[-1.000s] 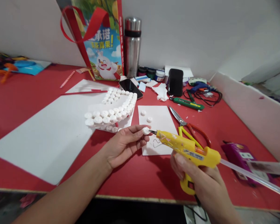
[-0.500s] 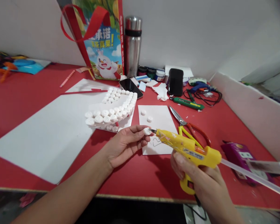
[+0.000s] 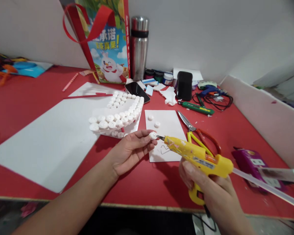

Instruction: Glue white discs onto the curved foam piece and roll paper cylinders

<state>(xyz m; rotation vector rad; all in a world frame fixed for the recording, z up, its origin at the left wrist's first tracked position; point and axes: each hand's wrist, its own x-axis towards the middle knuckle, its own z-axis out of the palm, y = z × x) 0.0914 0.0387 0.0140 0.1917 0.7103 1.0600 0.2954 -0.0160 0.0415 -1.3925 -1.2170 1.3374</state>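
Between thumb and fingers, my left hand (image 3: 134, 147) pinches a small white rolled disc (image 3: 152, 135). My right hand (image 3: 208, 189) grips a yellow hot glue gun (image 3: 193, 153), its metal nozzle close to the disc; whether they touch I cannot tell. A clear glue stick (image 3: 264, 186) sticks out of the gun's back. Beyond my left hand stands a curved white piece (image 3: 117, 120) covered in rows of similar discs. Two loose discs (image 3: 157, 124) lie on a white card (image 3: 164, 114), which also bears a bent wire shape (image 3: 164, 149).
Scissors (image 3: 186, 121) with red and yellow handles and a green utility knife (image 3: 197, 108) lie right of the card. A white board (image 3: 46, 140) covers the left. Behind are a phone (image 3: 137, 91), a steel flask (image 3: 139, 49) and a gift bag (image 3: 110, 49). A purple power strip (image 3: 254, 166) sits right.
My left hand and the disc have shifted slightly left, so the gap to the nozzle looks a little wider. The glue gun has hardly moved.
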